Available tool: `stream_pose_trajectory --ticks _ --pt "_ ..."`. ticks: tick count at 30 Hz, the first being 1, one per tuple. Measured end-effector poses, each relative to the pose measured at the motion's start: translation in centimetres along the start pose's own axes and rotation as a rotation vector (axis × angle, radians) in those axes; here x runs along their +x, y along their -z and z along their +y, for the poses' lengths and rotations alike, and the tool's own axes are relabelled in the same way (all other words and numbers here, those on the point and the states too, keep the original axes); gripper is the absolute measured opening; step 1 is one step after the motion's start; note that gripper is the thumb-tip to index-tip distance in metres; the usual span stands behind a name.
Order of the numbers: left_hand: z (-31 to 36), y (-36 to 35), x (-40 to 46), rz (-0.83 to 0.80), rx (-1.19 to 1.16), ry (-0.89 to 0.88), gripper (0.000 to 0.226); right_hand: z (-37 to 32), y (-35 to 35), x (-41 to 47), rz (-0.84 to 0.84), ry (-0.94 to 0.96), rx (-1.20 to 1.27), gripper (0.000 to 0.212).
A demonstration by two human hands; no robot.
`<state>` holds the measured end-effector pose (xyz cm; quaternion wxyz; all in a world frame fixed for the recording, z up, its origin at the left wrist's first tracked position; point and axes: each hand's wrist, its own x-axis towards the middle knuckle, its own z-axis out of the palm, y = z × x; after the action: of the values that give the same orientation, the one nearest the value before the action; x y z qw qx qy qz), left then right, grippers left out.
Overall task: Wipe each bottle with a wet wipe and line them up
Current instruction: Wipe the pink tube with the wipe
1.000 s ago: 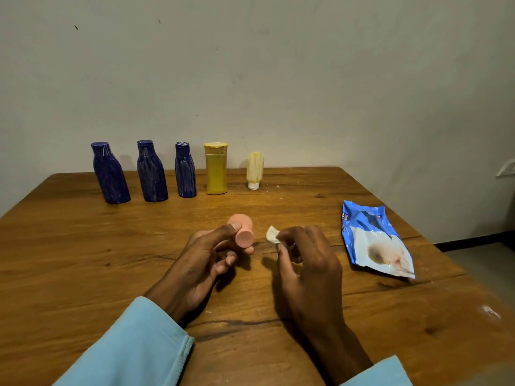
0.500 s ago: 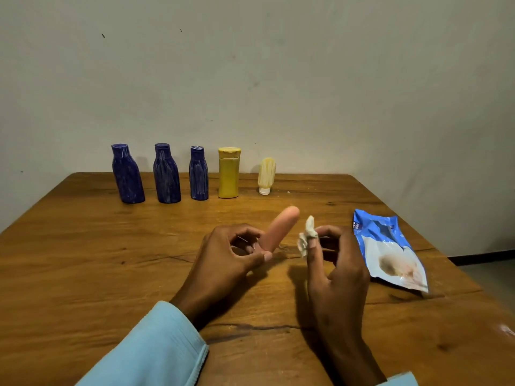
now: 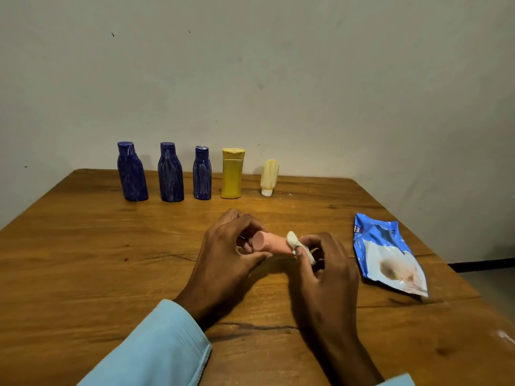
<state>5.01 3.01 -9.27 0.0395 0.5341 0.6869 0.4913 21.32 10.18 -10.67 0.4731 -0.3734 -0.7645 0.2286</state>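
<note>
Left hand [image 3: 231, 246]: gripped pink bottle [image 3: 271, 243] at its flat end.
Right hand [image 3: 324, 263]: pinched folded wet wipe [image 3: 295, 242] against bottle's far end.
Axis: ran 9-to-3 between hands.
Row [image 3: 202, 172]: stood at 11 o'clock, open slot nearer right hand.

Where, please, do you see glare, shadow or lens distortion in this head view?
Head view: a glare patch on the wooden table at its near right corner; soft shadows under both hands, left, right; wide-angle bowing tilts the leftmost dark blue plastic bottle; focus looks even.
</note>
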Motion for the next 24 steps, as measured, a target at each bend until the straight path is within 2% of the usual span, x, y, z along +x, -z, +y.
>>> stream_pose_trajectory --ticks 4,6,10,12,14,16,19,21,24 --pt "0.8 -0.3 -0.6 -0.017 -0.082 -0.001 0.031 -1.3 -0.3 -1.0 -0.084 0.231 0.046 0.032" --pt "1.1 -0.3 -0.8 -0.028 -0.085 -0.027 0.027 -0.9 -0.7 -1.1 -0.116 0.274 -0.008 0.031" --pt "0.9 -0.1 -0.7 -0.008 -0.065 -0.008 0.034 0.4 -0.3 0.1 0.049 0.066 -0.093 0.031" --pt "0.7 -0.1 -0.6 0.002 -0.054 -0.007 0.035 0.3 0.1 0.1 0.089 0.054 -0.054 0.032" --pt "0.6 -0.3 -0.8 -0.013 -0.074 -0.008 0.034 -0.2 0.0 -0.4 0.023 0.132 -0.029 0.034" --pt "0.6 -0.5 -0.9 -0.045 -0.072 -0.001 0.033 0.0 -0.4 -0.6 -0.066 0.167 -0.104 0.028" --pt "0.2 -0.5 -0.7 -0.055 -0.109 0.061 0.032 1.4 -0.3 0.7 -0.021 -0.008 -0.164 0.025" --pt "0.1 -0.3 -0.5 -0.021 -0.277 0.168 0.029 1.9 0.3 1.3 0.025 -0.056 -0.163 0.024" --pt "0.1 0.1 -0.1 0.002 -0.768 0.434 0.022 2.0 0.7 1.6 0.036 -0.118 -0.052 0.019"
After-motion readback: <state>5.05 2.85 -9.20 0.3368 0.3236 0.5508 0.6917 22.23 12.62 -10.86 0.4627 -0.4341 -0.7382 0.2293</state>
